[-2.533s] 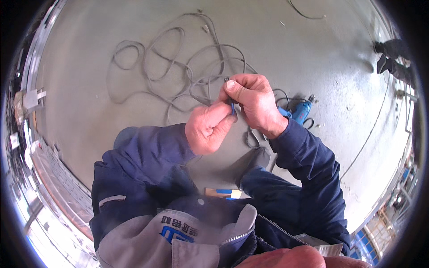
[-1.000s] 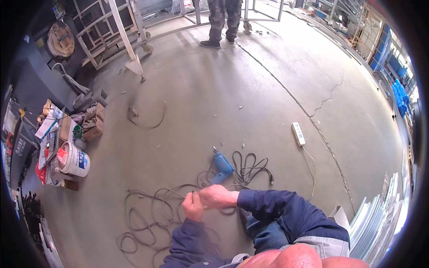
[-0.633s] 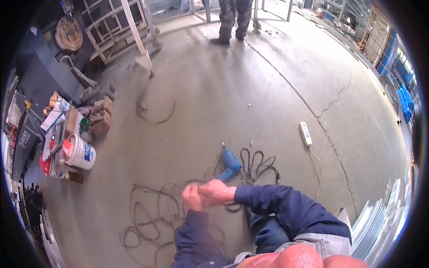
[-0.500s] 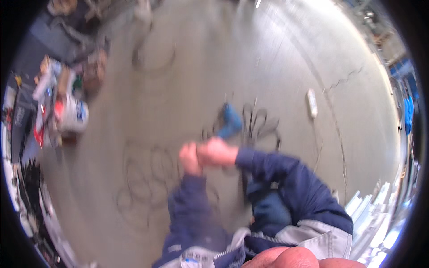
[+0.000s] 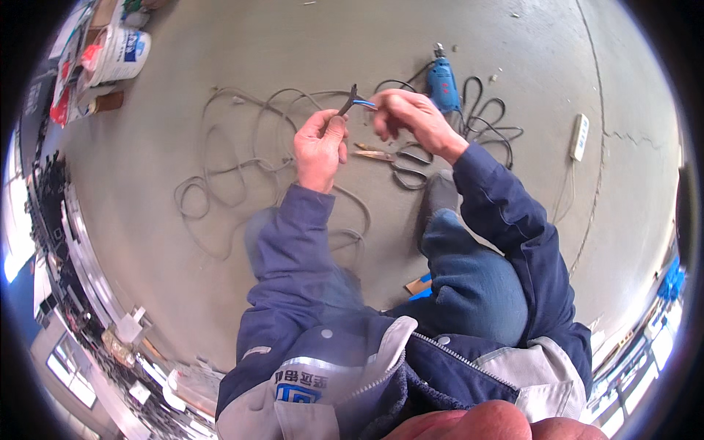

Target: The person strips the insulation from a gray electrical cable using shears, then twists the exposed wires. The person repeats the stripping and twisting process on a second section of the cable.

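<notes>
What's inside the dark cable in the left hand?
Blue wire comes out sideways near the tip of the cable, toward the right hand; any other wires are too small to tell. Lower down, the cable is closed and held by the left hand, hiding its inside.

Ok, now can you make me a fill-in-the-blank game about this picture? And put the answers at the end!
1. Blue wire pokes out of the dark cable held in the person's ____ hand.
2. Near the right hand, a pair of black-handled ____ lies on the floor.
3. The drill has a body coloured ____.
4. The white power strip is on the picture's ____ side.

Missing words: left; scissors; blue; right.
</notes>
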The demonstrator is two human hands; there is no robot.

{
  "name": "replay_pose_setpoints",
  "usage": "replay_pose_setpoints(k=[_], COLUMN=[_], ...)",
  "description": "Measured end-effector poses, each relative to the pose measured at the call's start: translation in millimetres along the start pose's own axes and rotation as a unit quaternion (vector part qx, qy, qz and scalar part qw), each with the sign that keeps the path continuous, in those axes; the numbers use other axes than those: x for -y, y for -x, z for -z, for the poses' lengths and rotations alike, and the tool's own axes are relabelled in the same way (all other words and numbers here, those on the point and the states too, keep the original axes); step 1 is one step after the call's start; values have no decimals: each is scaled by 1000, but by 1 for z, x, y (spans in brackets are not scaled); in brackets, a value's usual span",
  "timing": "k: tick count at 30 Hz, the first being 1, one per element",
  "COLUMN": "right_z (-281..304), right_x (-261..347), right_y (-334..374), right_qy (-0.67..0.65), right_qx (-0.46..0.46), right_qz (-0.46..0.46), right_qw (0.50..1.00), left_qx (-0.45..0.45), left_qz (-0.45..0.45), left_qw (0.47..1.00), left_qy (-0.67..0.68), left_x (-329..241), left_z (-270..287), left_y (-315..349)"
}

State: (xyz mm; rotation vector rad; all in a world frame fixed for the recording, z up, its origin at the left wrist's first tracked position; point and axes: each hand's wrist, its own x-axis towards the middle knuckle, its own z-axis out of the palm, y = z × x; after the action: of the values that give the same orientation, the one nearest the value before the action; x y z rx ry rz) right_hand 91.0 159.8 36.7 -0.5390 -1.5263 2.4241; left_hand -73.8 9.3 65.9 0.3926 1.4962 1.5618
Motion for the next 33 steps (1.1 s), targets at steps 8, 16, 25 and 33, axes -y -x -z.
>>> replay_pose_setpoints(k=[8,16,25,33], right_z=[13,18,19,8], right_x=[-159,-162,-96,-32], right_y=[63,62,86,100], right_qy=[647,687,117,-64], right_qx=[-45,12,-99,-65], right_qz=[-122,-121,-265,-170], right_qw=[752,717,952,981], left_qx=[-36,6,47,129], left_qz=[-16,44,71,106], left_qw=[997,995,990,977], left_qy=[-62,-85,-108,-134], left_x=[7,3,-3,12], left_z=[34,39,45,22], left_y=[-8,-19,-25,-22])
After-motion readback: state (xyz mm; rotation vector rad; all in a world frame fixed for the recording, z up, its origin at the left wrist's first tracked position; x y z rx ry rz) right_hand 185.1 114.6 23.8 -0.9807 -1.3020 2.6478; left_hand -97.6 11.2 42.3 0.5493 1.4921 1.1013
